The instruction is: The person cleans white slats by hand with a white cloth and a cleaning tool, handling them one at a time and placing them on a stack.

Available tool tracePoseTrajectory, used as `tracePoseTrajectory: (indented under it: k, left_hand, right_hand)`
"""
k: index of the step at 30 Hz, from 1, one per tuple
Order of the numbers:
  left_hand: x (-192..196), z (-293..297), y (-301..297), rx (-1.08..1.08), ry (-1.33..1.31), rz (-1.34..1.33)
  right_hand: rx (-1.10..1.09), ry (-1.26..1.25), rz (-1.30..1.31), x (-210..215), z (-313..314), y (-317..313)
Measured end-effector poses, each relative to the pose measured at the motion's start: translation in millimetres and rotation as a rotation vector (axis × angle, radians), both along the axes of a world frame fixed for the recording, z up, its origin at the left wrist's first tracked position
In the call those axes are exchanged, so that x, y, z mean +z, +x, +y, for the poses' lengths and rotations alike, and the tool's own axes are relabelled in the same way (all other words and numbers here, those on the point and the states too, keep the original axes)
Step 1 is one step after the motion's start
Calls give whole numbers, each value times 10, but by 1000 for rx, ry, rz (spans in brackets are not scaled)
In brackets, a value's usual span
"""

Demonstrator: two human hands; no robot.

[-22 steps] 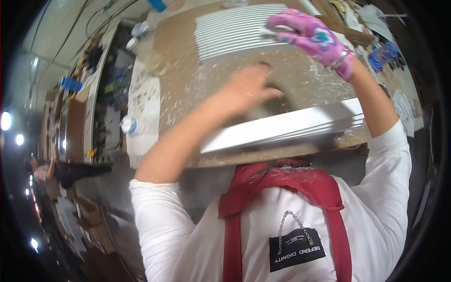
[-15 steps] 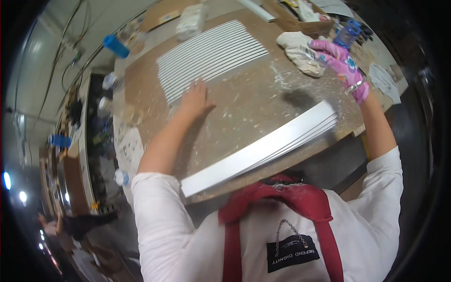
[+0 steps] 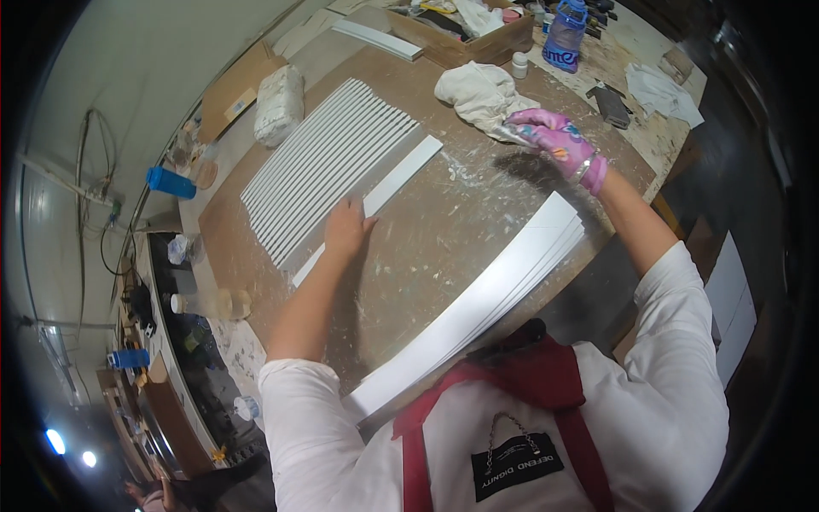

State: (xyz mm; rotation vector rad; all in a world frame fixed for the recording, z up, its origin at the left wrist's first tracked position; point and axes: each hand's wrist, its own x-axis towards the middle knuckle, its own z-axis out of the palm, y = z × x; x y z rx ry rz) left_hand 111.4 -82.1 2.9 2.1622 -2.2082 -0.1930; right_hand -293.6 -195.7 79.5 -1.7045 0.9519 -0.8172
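Hands well apart. Your bare left hand (image 3: 345, 229) lay over a white strip (image 3: 408, 175); couldn't tell if gripped. Your gloved right hand (image 3: 559, 145) curled beside the cloth (image 3: 478, 92), hold unclear. New: that strip now sat separate, just nearside of the strip row (image 3: 328, 171), singled out. Stacked strips (image 3: 478, 316) lay nearest you.

It is a workshop: on the stained worktable (image 3: 444, 247), white strips (image 3: 328, 171) lie in rows between ten and eleven o'clock.

Glare from lamps (image 3: 55, 441) at lower left, soft shadow beneath right hand (image 3: 556, 141), dark fisheye rim
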Motion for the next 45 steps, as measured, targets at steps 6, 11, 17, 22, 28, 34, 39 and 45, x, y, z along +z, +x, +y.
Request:
tracePoseTrajectory:
  k: [6,11,17,22,28,34,39,45]
  left_hand:
    - [733,398,-379,-133,-168,259]
    - [1097,700,-592,-142,-222,282]
    - [1262,946,-771,-94,-260,403]
    - [1437,970,-661,-32,-261,425]
    - [1881,1056,-217,21,65,967]
    - [1941,1278,-390,-47,213,1117]
    - [1904,1328,-471,-32,181,1131]
    - [2347,1159,-353,120,-330,1303]
  right_hand:
    - [-44,6,-201,119,38,-68]
    - [-8,-217,-290,650,287,148]
    - [57,-305,-281,748,568,-12]
    - [100,-334,-194,855,692,-187]
    - [-36,-406,-333,955,795,-121]
    - [-64,-519,-698,1333,886,495]
    - [-119,-515,-554,1276,952,618]
    - [-115,-308,-303,1075,811,584]
